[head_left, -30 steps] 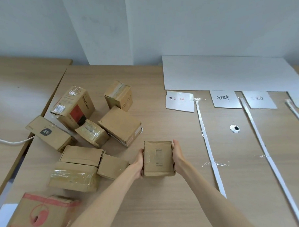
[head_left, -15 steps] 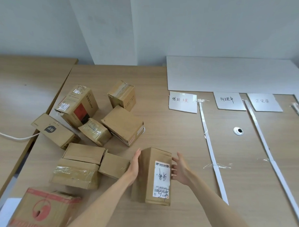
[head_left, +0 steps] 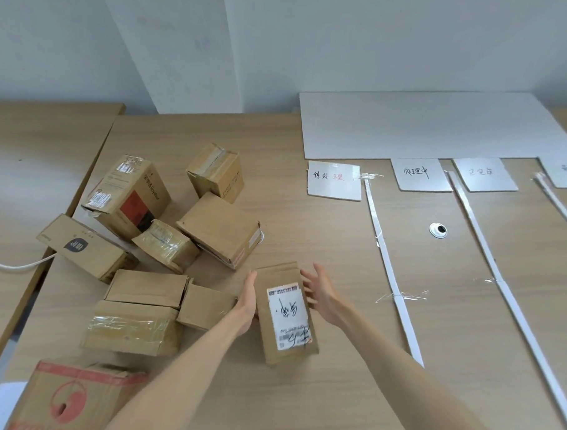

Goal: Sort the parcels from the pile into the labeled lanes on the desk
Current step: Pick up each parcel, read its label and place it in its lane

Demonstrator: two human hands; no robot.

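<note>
Head view. Parcel, a brown carton with a white shipping label facing up, sits between both hands in front of the pile, near the middle of the desk; whether its underside touches the desk or is just lifted cannot be told from this angle.

Left hand: palm flat against the parcel's left side, fingers straight. Grip not closed around it, only pressed on one face.

Right hand: fingers spread apart, at the parcel's upper right edge; contact looks light at most, possibly a small gap.

Pile of cartons lies to the left of the parcel, several tilted against each other. A larger box with red print stands at the near left corner.

Lanes to the right: white strips taped along the desk, with paper label cards at their far ends. Nearest card carries black and red handwriting. Lanes hold no parcels. A round cable grommet sits in the second lane. White board lies flat behind the cards.
</note>
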